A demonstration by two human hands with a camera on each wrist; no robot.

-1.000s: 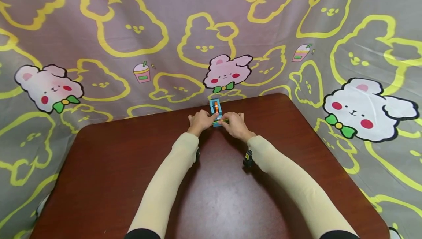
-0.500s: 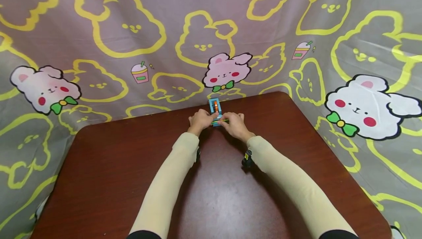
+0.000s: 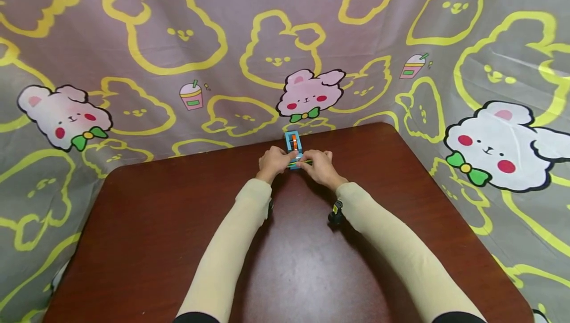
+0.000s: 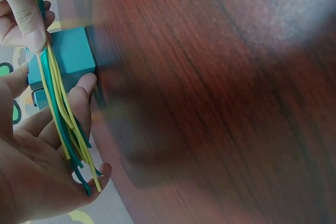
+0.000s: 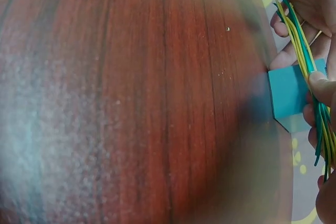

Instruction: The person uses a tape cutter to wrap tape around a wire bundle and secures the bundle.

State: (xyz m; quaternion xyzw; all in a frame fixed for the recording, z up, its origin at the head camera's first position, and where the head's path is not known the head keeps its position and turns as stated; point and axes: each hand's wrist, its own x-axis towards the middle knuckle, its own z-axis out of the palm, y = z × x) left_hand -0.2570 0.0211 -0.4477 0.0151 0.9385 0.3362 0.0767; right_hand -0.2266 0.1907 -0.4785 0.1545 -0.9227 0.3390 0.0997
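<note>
While your two hands meet at the far edge of the brown table (image 3: 147,244), almost nothing has shifted over the last second: they sit in the same spot by the teal tape dispenser (image 3: 294,146), and only the head view has drifted a touch. That stillness suggests you are holding position for fine work, not carrying anything.

Your left hand (image 3: 272,161) has its fingers curled around one end of the bundle of yellow and green strips (image 4: 59,109), which lies across its palm in the left wrist view. Your right hand (image 3: 318,164) pinches the other end of the same bundle, thumb pressed onto it. So both hands are clamped on the strips, stretching them across the near end of the dispenser, touching or just above its teal body; the pictures do not settle which.

Orange tape (image 3: 293,141) shows in the dispenser's middle. Behind the table hangs the bunny-print cloth (image 3: 133,66). With the bundle held taut against the dispenser, it looks ready for binding, though no tape is visibly on it.
</note>
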